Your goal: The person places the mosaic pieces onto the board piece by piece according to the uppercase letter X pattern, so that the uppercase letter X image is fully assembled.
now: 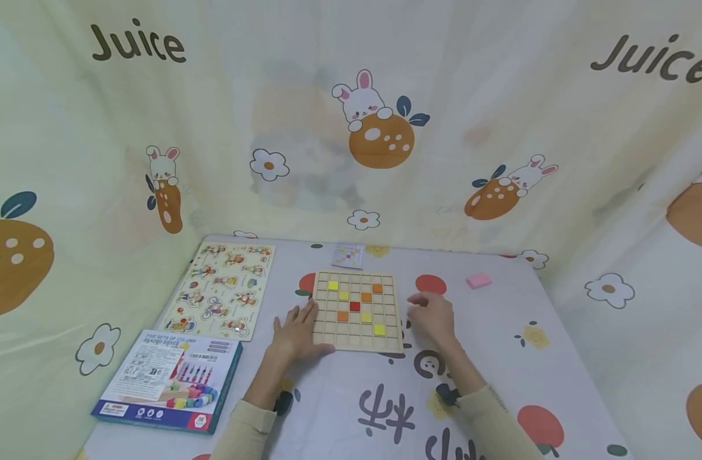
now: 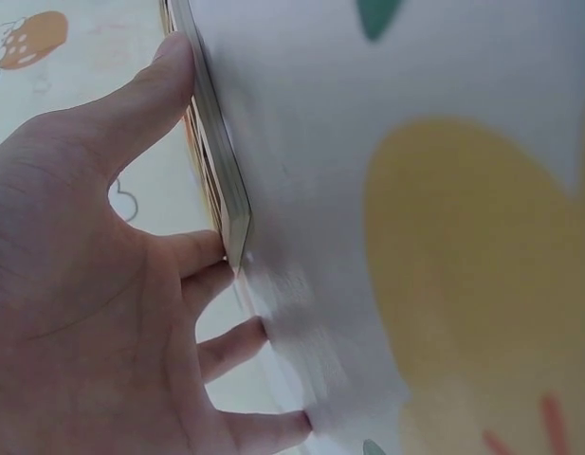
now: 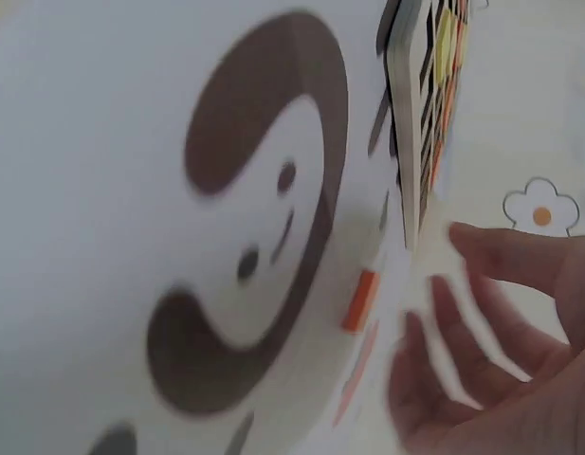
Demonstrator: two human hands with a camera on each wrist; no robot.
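Curtain [image 1: 500, 96]: hangs behind and beside the table, printed "Juice" at far left and far right, with rabbits, oranges and flowers.
Table [image 1: 558, 383]: white cloth with fruit prints and dark characters near the person.
Puzzle [image 1: 221, 291]: figure board, far left.
Box [image 1: 169, 380]: near left, blue-edged; the top line seems to read "FIVE SETS OF COLUMN", the rest too small.
Grid board [image 1: 357, 311]: centre of the table between both hands, holding yellow, orange and red tiles.
Left hand [image 1: 296, 332]: fingers straight, flat on the cloth, thumb against the board's left edge; the left wrist view shows that contact.
Right hand [image 1: 434, 316]: loosely spread, holding nothing, just right of the board; its wrist view shows an orange tile [image 3: 360, 300] on the cloth by the fingers.
Card [image 1: 348, 255]: gridded, beyond the board.
Pink block [image 1: 479, 280]: far right.
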